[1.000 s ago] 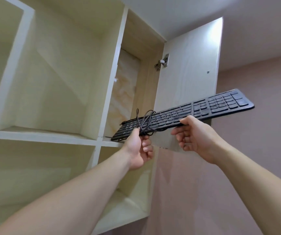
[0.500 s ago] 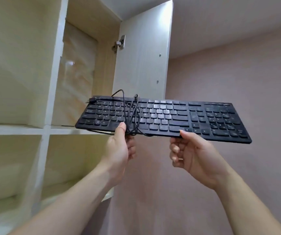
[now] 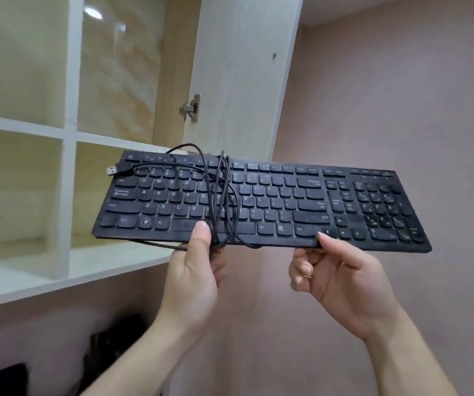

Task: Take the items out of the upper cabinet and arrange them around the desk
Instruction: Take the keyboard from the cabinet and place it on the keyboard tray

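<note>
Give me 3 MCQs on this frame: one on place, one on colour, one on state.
1. Where does the cable lie?
A. Looped round the keyboard's left half
B. On a shelf
C. Hanging from the door

2. What colour is the keyboard?
A. White
B. Black
C. Silver

3. How is the cabinet door?
A. Shut
B. Open
C. Removed

Key:
1 A: the cable wraps the keyboard, pinned by the left hand.
2 B: keys and frame are black; the right hand grips the front edge.
3 B: the cabinet door stands swung out on its hinge.
</note>
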`<act>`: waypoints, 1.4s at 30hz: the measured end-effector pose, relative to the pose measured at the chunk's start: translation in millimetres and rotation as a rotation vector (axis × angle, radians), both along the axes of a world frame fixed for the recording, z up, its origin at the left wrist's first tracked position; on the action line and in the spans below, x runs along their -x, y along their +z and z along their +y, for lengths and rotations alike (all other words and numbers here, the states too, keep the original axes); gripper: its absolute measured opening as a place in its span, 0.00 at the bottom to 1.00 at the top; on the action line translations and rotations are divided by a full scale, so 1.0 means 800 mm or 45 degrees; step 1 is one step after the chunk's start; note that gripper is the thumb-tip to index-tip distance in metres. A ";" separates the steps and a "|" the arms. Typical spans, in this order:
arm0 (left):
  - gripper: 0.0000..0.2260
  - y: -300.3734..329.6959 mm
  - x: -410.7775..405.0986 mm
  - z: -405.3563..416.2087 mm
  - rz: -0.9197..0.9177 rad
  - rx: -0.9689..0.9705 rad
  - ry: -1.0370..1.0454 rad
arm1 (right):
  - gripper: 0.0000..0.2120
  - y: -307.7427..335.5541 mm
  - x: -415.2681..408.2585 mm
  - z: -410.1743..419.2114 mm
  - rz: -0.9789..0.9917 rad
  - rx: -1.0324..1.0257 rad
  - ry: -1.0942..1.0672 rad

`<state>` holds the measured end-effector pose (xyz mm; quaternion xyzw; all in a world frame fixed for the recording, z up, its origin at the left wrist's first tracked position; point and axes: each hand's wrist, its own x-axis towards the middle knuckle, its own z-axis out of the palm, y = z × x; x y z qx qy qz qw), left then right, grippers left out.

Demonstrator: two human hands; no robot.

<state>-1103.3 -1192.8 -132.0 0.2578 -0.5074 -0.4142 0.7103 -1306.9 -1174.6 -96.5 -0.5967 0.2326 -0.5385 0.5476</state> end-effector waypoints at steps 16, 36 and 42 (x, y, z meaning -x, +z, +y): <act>0.18 -0.170 -0.069 0.157 0.051 -0.356 0.812 | 0.17 -0.187 -0.118 -0.018 -0.005 -0.379 0.814; 0.19 -0.330 -0.298 0.374 0.244 -0.887 0.989 | 0.16 -0.364 -0.375 0.183 0.233 -0.832 0.818; 0.20 -0.397 -0.368 0.409 0.252 -1.031 0.860 | 0.16 -0.425 -0.438 0.224 0.243 -1.033 0.703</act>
